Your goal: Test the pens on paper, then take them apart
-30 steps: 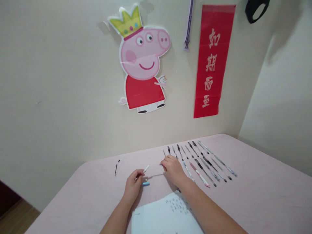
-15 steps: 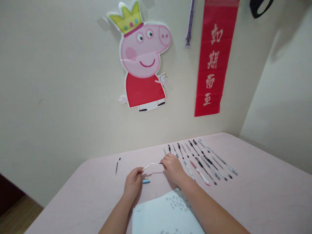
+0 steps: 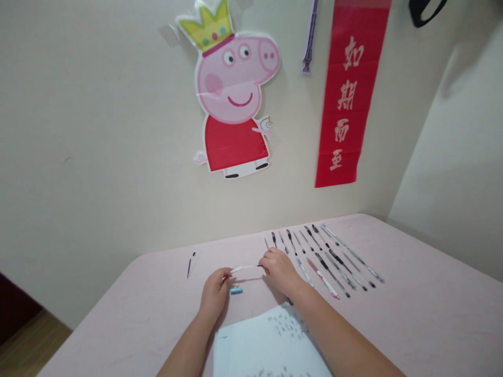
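Thin pale pen part spans both hands, above pink table. Left hand, 8 o'clock: fingers pinching near end. Right hand, 3 o'clock: fingers gripping dark end. Blue cap at 7, paper at 5, rows of pens at 3.

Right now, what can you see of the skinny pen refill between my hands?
The pen refill is a thin, pale, plastic-looking tube with a dark end pinched in the right hand. It stretches almost level above the pink table. Its other end is near a white piece in the left hand; I can't tell if they join.
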`<state>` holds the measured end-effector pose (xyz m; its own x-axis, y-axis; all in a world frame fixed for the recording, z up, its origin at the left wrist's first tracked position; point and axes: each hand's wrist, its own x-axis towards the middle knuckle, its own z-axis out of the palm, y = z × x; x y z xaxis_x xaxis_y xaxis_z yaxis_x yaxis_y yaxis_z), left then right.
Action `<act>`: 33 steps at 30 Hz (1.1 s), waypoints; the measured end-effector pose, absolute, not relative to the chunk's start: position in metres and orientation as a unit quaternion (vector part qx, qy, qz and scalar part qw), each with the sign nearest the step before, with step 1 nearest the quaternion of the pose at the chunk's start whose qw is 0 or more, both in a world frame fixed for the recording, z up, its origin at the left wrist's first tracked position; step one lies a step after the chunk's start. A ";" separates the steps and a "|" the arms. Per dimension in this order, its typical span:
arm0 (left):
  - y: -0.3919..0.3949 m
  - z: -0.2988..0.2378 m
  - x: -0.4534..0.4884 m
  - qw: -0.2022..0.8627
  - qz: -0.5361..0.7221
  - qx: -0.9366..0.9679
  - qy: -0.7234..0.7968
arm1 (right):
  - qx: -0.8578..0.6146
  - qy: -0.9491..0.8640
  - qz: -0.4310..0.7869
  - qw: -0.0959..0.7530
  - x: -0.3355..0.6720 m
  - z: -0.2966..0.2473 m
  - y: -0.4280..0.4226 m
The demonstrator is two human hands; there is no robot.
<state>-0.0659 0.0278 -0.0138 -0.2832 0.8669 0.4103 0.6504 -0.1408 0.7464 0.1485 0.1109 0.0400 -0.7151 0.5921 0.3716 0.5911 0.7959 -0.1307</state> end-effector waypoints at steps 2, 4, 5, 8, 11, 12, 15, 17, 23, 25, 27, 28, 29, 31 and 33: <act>0.027 -0.012 -0.066 0.098 0.447 0.612 0.645 | -0.308 -0.930 0.000 0.199 0.150 0.039 0.114; 0.026 -0.009 -0.063 0.087 0.422 0.638 0.638 | -0.294 -0.935 0.001 0.197 0.151 0.038 0.116; 0.025 -0.007 -0.061 0.085 0.412 0.650 0.633 | -0.288 -0.937 0.003 0.195 0.151 0.038 0.116; 0.023 -0.003 -0.055 0.092 0.394 0.672 0.620 | -0.276 -0.941 0.018 0.193 0.147 0.039 0.111; 0.021 0.000 -0.050 0.104 0.385 0.674 0.621 | -0.272 -0.940 0.040 0.201 0.140 0.039 0.103; 0.021 0.001 -0.049 0.109 0.385 0.671 0.624 | -0.271 -0.938 0.047 0.212 0.138 0.039 0.100; 0.021 0.000 -0.049 0.125 0.409 0.646 0.632 | -0.251 -0.919 0.054 0.300 0.136 0.042 0.095; 0.022 -0.002 -0.050 0.134 0.444 0.619 0.634 | -0.232 -0.893 0.045 0.383 0.137 0.045 0.094; 0.028 -0.015 -0.059 0.175 0.492 0.583 0.623 | -0.283 -0.816 0.049 0.502 0.137 0.043 0.094; 0.028 -0.015 -0.060 0.166 0.492 0.585 0.623 | -0.291 -0.827 0.061 0.477 0.134 0.037 0.091; 0.028 -0.013 -0.060 0.151 0.496 0.582 0.626 | -0.286 -0.852 0.064 0.434 0.129 0.031 0.087; 0.027 -0.012 -0.059 0.146 0.497 0.581 0.628 | -0.283 -0.864 0.063 0.413 0.127 0.028 0.084; 0.027 -0.011 -0.059 0.144 0.495 0.581 0.631 | -0.280 -0.874 0.060 0.393 0.125 0.026 0.083; 0.027 -0.009 -0.059 0.139 0.481 0.583 0.640 | -0.276 -0.888 0.054 0.363 0.123 0.022 0.080; 0.027 -0.008 -0.061 0.134 0.461 0.590 0.649 | -0.272 -0.897 0.056 0.344 0.122 0.019 0.080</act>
<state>-0.0612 0.0267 -0.0081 -0.2670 0.8898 0.3701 0.6424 -0.1220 0.7566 0.1222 0.0799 0.0186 -0.6149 0.5262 0.5873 0.4497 0.8458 -0.2870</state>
